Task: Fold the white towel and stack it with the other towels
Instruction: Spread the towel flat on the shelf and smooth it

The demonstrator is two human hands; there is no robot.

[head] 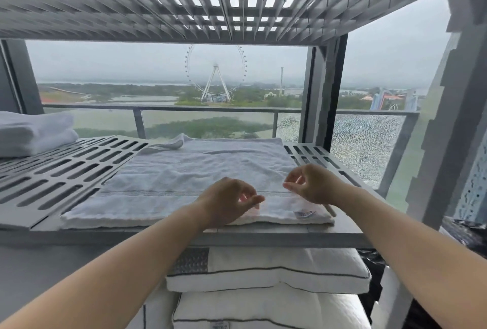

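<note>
Head view: the white towel [200, 170] lies spread flat on a grey slotted shelf [66, 170], its near edge along the shelf's front lip. Its far left corner [168, 144] is turned up, and a small label [304, 214] shows at the near right corner. Both hands are over the towel's near right part. The left hand [232, 199] has loosely curled fingers, with thumb and forefinger close together and nothing between them. The right hand [308, 183], just beside it and a little farther in, is curled the same way and also holds nothing. Whether either hand touches the cloth I cannot tell. A stack of folded white towels [31, 131] sits at the shelf's far left, well apart from the spread one. White pillows [263, 270] are piled under the shelf, and another slotted shelf [158, 7] runs overhead. Beyond a railing [184, 108] stands a Ferris wheel [215, 72], and a cracked glass panel [366, 149] is at the right.
</note>
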